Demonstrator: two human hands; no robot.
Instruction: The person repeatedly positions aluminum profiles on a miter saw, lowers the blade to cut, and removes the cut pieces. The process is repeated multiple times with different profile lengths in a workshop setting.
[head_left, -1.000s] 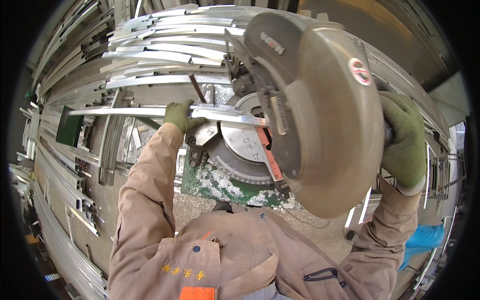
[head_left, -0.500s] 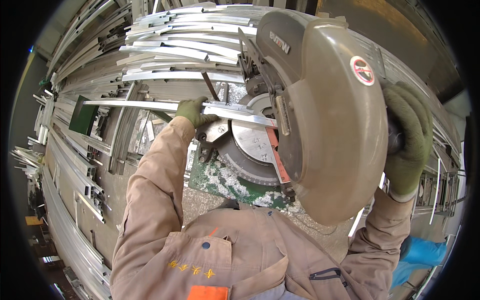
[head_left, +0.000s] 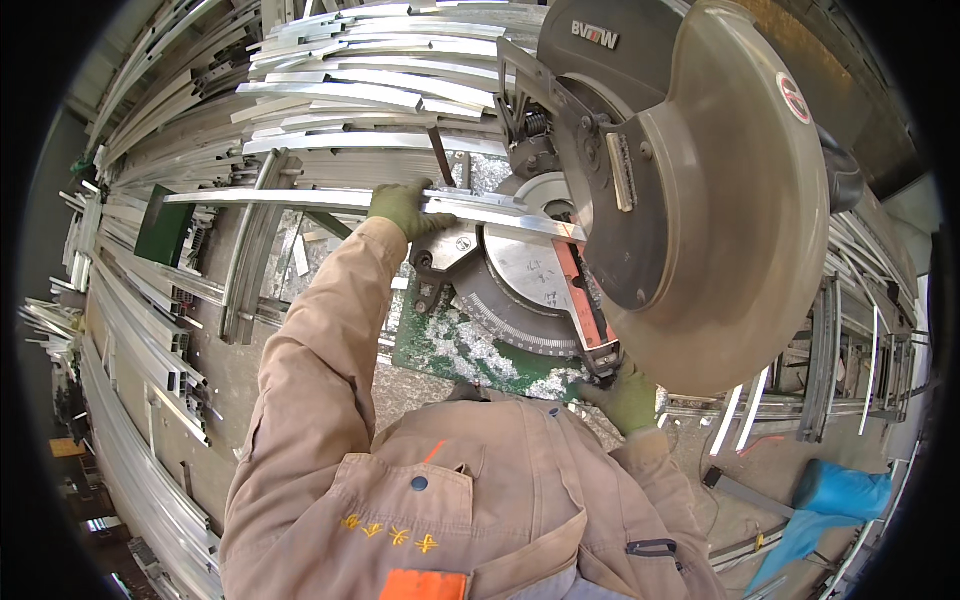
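Observation:
A mitre saw (head_left: 740,220) with a smoky guard stands before me, its head raised above the round silver turntable (head_left: 525,275). A long silver aluminium profile (head_left: 300,198) lies across the saw base, its right end by the red slotted insert (head_left: 580,290). My left hand (head_left: 405,212), in a green glove, is closed around the profile beside the fence. Below the guard, my gloved right hand (head_left: 628,398) is by the front end of the turntable arm, fingers apart, with nothing visible in it; part of it is hidden. The saw handle (head_left: 842,175) has no hand on it.
Metal chips lie on the green saw stand (head_left: 450,355). Stacks of aluminium profiles (head_left: 370,90) fill the far side and the left. A green plate (head_left: 165,228) stands at the profile's far left end. A blue roll (head_left: 845,490) lies at the lower right.
My right hand has left the saw handle and come down to the front of the turntable. The saw head sits higher and farther right in view. My left hand still grips the profile.

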